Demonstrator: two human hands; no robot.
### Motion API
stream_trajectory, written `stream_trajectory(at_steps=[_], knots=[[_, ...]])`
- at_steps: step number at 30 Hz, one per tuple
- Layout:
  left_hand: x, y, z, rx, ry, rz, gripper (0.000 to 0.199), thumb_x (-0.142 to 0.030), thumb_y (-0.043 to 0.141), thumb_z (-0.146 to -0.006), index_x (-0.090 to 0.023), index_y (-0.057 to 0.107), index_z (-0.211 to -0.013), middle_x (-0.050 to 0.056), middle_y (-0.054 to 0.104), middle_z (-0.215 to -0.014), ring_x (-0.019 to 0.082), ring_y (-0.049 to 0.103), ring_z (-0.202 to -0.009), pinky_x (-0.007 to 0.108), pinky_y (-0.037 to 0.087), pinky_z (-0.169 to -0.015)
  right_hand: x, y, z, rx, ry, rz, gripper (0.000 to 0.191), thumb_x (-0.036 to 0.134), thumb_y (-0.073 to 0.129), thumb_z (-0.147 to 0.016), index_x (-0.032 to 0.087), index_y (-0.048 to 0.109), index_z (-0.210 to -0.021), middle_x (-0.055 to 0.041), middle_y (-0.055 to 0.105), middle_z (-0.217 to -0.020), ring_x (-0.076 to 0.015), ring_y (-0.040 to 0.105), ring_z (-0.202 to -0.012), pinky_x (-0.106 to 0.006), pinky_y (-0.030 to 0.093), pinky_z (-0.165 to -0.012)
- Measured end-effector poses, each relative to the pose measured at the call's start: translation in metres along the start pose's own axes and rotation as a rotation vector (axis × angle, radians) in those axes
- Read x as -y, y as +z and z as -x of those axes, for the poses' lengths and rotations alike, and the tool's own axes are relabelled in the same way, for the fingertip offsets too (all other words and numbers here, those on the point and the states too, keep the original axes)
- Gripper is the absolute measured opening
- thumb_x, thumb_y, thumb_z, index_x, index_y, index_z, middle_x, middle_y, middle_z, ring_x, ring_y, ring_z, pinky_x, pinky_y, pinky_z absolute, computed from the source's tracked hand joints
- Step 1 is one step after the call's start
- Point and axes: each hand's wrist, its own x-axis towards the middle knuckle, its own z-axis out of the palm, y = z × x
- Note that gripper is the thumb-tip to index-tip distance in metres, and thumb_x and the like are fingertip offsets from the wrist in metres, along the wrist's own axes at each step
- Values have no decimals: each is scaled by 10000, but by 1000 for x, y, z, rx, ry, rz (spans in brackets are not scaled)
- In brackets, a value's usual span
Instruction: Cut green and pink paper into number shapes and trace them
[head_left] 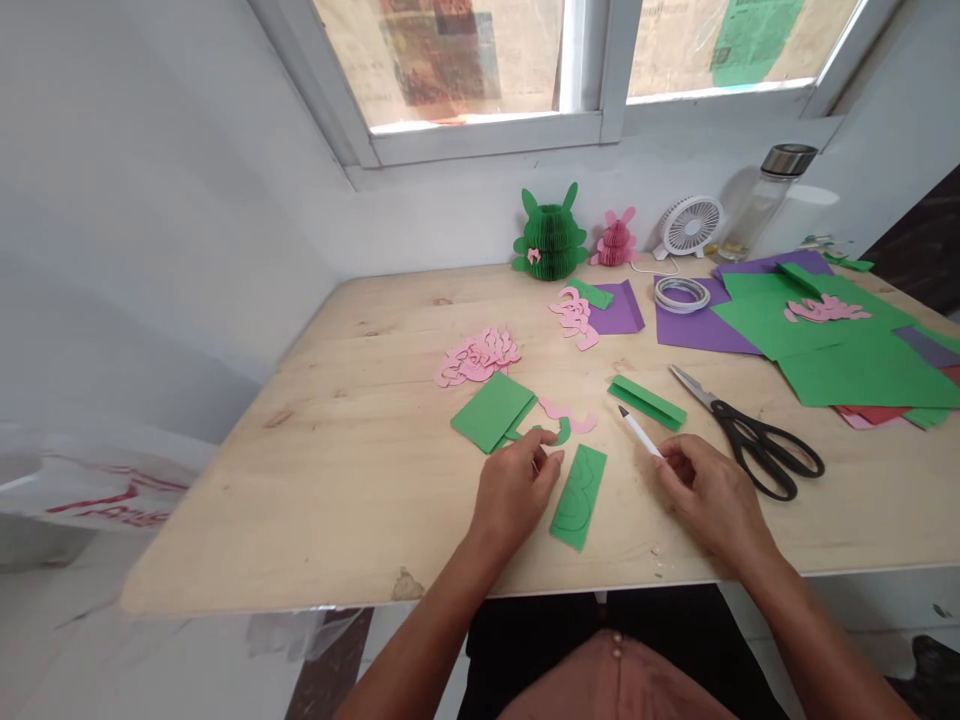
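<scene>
Pen (637, 432) pinched in the right hand (712, 495) could stray if the unpinned green strip (579, 500) slides — left hand's (512, 492) grip unclear.

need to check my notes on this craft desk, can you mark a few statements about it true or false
1. The right hand holds the pen. True.
2. The scissors lie to the left of the pen. False: the scissors lie to its right.
3. The strip with a drawn outline lies between the right hand and the left hand. True.
4. The tape rests on red paper. False: the tape rests on purple paper.
5. The green figure is bigger than the pink figure. True.
6. The fan stands between the two figures. False: the fan stands to the right of both.
</scene>
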Motion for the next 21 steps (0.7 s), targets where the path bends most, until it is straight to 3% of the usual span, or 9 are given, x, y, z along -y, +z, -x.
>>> stream_trajectory(at_steps=[7,13,21], knots=[[14,-25,-12,-95,117,-282,142,-167,577,-777,-230,676,-857,9,641,-699,176,566,-628,271,377,-596,8,0,5,72,9,-35,171,356,500,-850,220,581,-785,-6,629,-696,-170,599,-636,-280,440,-603],[15,-35,-25,94,151,-613,230,-101,499,-825,-220,665,-931,40,681,-891,216,609,-884,301,446,-707,13,2,8,84,-26,1,179,359,500,-846,219,587,-776,2,623,-681,-173,600,-645,-279,421,-603],[10,-34,-52,241,260,-779,198,-151,514,-848,-197,680,-945,60,690,-922,230,598,-903,314,450,-717,15,3,4,89,-34,60,155,342,518,-836,220,590,-773,3,630,-677,-173,599,-629,-270,399,-583]])
